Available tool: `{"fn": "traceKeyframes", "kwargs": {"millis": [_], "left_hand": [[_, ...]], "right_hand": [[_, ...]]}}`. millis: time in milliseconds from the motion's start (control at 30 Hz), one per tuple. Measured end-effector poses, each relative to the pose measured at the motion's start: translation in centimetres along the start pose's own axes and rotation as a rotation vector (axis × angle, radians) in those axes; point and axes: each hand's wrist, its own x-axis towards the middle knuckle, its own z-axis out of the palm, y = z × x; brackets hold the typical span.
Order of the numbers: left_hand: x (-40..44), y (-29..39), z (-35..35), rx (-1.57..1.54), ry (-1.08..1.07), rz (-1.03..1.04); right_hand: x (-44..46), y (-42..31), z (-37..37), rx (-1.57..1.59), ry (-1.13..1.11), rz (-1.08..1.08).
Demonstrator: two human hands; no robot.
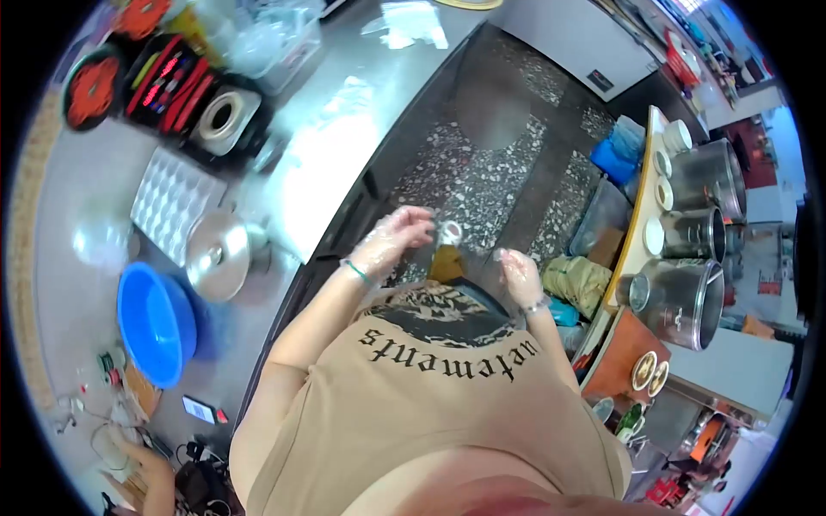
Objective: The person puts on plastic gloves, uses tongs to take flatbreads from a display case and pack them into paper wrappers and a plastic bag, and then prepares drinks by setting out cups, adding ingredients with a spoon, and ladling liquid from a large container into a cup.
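My left hand is raised in front of my body in a clear plastic glove, with a green band at the wrist. Its fingers are loosely bent and nothing shows in them. Level with my chest on the other side, my right hand has a similar clear glove. Its fingers curl loosely, and no held object is visible. The hands are apart, above the speckled floor. Between them and lower down is a small white round shape that I cannot identify.
A metal counter at left holds a blue basin, a lidded pot, a white tray, a sealing machine and a phone. Large steel pots line a shelf at right. Another person's hand shows lower left.
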Motion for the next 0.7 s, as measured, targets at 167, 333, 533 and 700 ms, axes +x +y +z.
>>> {"fn": "traceKeyframes", "kwargs": {"millis": [167,333,533,700], "left_hand": [[12.1,-0.8,-3.7,-0.242,0.421,-0.09],[19.3,1.7,-6.7,-0.319,0.612,-0.079],[27.2,-1.9,-18.7,0.377,1.053,-0.041],[29.9,-2.0,-23.0,0.843,1.688,-0.388]], "right_hand": [[17.2,0.3,-3.6,-0.232,-0.101,-0.26],[35.1,-5.0,-4.9,-0.21,-0.482,-0.171],[52.5,-10.2,-2.4,-0.199,-0.469,-0.392],[59.6,-11.4,-3.1,-0.239,-0.576,-0.125]]}}
